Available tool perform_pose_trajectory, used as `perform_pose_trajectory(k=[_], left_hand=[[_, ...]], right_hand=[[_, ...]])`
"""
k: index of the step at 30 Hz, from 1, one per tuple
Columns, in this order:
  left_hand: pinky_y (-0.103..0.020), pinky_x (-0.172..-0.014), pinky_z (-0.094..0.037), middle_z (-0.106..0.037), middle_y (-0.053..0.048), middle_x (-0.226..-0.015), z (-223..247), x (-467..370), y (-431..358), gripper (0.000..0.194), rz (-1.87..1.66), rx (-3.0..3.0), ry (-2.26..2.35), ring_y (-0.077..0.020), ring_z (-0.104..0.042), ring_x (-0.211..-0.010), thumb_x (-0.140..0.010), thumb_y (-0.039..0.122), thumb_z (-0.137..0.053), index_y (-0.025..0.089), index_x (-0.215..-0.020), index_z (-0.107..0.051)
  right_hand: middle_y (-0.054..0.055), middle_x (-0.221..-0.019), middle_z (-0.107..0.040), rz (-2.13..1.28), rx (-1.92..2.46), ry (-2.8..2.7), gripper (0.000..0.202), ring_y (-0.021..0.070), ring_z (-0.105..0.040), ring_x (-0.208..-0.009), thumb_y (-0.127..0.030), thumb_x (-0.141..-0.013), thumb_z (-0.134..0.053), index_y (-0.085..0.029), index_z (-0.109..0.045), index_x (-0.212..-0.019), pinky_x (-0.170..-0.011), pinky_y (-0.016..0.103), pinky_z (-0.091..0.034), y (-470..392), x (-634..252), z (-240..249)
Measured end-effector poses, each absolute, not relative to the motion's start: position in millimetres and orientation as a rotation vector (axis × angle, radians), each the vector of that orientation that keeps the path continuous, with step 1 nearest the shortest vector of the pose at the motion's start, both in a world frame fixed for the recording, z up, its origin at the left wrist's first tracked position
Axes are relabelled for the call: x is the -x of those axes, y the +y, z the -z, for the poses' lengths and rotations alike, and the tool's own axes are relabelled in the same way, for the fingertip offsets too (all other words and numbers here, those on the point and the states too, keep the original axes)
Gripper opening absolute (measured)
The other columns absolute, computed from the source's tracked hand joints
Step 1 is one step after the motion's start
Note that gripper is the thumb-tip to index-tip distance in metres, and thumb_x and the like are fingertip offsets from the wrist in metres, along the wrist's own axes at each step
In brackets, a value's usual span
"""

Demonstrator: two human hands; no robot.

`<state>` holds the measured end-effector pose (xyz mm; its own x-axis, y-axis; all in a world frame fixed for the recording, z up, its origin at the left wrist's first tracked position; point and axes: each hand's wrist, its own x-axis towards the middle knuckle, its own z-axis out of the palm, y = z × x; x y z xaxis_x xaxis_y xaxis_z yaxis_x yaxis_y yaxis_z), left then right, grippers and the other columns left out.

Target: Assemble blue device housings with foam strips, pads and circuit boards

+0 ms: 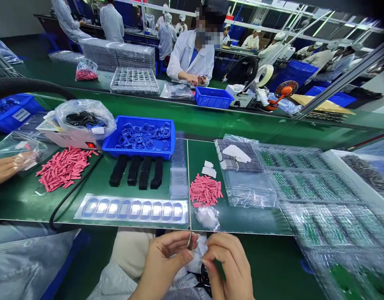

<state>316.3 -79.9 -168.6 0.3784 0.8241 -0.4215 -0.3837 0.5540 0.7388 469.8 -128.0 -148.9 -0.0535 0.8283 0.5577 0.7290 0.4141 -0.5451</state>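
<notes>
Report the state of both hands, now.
Left hand: closed, pinching a small dark piece between thumb and fingers.
Right hand: fingers curled toward the thumb; whether closed on anything cannot be told.

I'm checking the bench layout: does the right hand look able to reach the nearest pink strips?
Probably yes: the pink strips lie uncovered, and only the crumpled clear plastic sits between them and the right hand, which could likely pass over it.
</notes>
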Motion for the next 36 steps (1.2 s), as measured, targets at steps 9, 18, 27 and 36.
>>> perform_pose_trajectory(k=[9, 18, 27, 36], left_hand=[[-0.020, -0.064, -0.053, -0.079, -0.010, -0.082, 163.2, -307.9, -68.4, 0.047, -0.849, -0.472, 1.049, -0.0162, -0.071, -0.072, -0.049, 0.051, -0.084, 0.018, -0.083, -0.078], [-0.019, -0.063, -0.051, -0.079, -0.009, -0.080, 162.8, -294.6, -61.7, 0.045, -0.767, -0.511, 0.932, -0.0133, -0.070, -0.068, -0.053, 0.046, -0.084, 0.019, -0.088, -0.077], [-0.022, -0.077, -0.051, -0.078, -0.006, -0.082, 158.3, -294.8, -69.4, 0.041, -0.822, -0.681, 0.768, -0.0163, -0.071, -0.079, -0.057, 0.042, -0.083, 0.019, -0.090, -0.076], [-0.016, -0.068, -0.051, -0.074, -0.005, -0.073, 143.8, -304.0, -84.4, 0.048, -0.489, -0.291, 0.359, -0.0121, -0.069, -0.072, -0.061, 0.056, -0.075, 0.017, -0.088, -0.076]], right_hand=[[0.009, -0.080, -0.062, 0.125, 1.861, -1.613, 0.018, 0.0227, -0.056, -0.076, -0.031, -0.091, -0.048, -0.018, -0.055, -0.081, -0.065, 0.034, -0.043, -95.0, -509.6, 223.4], [0.006, -0.110, -0.070, 0.126, 1.556, -1.980, 0.026, 0.0226, -0.062, -0.107, -0.021, -0.088, -0.056, -0.021, -0.061, -0.114, -0.089, 0.038, -0.044, -107.7, -494.9, 197.8], [0.004, -0.091, -0.074, -0.121, 1.090, -2.024, 0.025, 0.0176, -0.067, -0.086, -0.011, -0.084, -0.060, -0.018, -0.060, -0.108, -0.076, 0.031, -0.050, -88.2, -449.6, 137.6], [0.011, -0.102, -0.072, -1.098, 0.886, -1.440, 0.025, 0.0234, -0.068, -0.100, -0.046, -0.088, -0.055, -0.026, -0.049, -0.102, -0.080, 0.035, -0.059, -109.9, -441.7, 136.0]])
